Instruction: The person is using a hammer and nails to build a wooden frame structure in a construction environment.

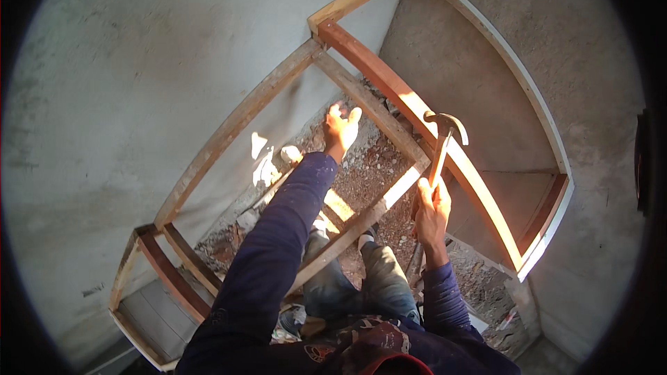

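While the left hand (342, 127) reaches out empty and spread toward the pale wooden cross rail (372, 107), the right hand's (432, 208) grip is clamped on the wooden-handled steel claw hammer (442, 144); the rough timber frame (229, 132) looks mostly assembled, nailing unfinished.

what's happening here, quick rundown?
A person stands inside a wooden frame set against a plastered wall. The right hand grips a claw hammer by its wooden handle, head raised near the frame's reddish rail. The left hand reaches forward, open, by a cross piece. Rubble covers the ground below.
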The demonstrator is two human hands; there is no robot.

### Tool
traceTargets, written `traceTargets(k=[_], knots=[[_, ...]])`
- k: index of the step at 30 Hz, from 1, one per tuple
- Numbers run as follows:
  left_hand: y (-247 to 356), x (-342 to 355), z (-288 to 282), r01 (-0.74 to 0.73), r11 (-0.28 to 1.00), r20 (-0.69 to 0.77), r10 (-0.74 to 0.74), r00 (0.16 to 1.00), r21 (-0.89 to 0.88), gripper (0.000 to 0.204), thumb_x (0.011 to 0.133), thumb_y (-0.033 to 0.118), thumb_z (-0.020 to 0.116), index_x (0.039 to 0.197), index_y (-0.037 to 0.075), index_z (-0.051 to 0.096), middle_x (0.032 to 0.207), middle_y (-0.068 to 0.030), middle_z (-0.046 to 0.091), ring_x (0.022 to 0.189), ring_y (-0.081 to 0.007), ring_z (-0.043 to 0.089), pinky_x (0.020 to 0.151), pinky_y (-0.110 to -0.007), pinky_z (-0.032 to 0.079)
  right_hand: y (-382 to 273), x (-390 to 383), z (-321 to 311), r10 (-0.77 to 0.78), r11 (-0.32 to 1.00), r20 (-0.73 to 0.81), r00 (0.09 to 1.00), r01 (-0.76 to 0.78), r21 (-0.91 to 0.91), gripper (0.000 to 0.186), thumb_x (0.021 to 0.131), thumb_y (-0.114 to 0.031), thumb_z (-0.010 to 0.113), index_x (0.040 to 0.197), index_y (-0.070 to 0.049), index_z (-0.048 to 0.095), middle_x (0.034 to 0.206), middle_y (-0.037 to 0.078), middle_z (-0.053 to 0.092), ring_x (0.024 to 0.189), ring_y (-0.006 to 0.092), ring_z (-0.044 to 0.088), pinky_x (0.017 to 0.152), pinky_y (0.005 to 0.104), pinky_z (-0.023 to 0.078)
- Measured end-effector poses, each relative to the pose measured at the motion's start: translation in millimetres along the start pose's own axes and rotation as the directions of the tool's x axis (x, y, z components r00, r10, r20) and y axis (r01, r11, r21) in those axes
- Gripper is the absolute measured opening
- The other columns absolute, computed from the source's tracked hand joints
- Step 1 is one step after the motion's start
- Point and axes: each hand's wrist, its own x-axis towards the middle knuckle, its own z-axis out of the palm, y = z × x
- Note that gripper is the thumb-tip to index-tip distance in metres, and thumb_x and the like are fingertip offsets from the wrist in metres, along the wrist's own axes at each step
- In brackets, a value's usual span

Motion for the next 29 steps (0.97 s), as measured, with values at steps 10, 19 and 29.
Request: traceTargets(k=[10,19,29], knots=[[-85.2,-286.1,-65.5,-0.175,0.755,0.198,0.062,0.978,0.632,0.068,0.082,0.039,0.07,0.136,0.006,0.046,0.136,-0.0185,0.047,0.13,-0.0365,0.041,0.108,-0.059,0.026,18.6,-61.1,-124.6,0.106,0.939,0.258,0.96,-0.012,-0.342,0.025,0.099,-0.019,0.057,0.08,-0.011,0.043,0.063,-0.007,0.033,0.054,0.0015,0.031,0.047,0.0207,0.025],[-91.9,-316.5,-55.6,-0.25,0.755,-0.172,0.431,0.886,0.606,0.052,0.082,0.018,0.066,0.13,0.006,0.048,0.132,-0.0162,0.046,0.128,-0.038,0.037,0.108,-0.057,0.027,16.5,-74.8,-118.0,0.046,0.73,0.554,0.831,0.351,-0.587,0.039,0.093,-0.036,0.062,0.081,-0.002,0.048,0.063,0.003,0.04,0.059,0.0127,0.04,0.053,0.0322,0.037],[-284.1,-602.7,-4.6,0.104,0.987,-0.404,-0.046,0.914,0.121,0.026,0.076,0.008,0.061,0.1,0.003,0.069,0.09,-0.0207,0.07,0.089,-0.0314,0.069,0.085,-0.037,0.053,50.2,-137.3,-146.6,0.298,0.386,0.901,0.315,0.823,-0.415,0.036,0.084,-0.027,0.065,0.107,-0.002,0.052,0.08,0.023,0.06,0.075,0.0415,0.061,0.068,0.0469,0.046]])
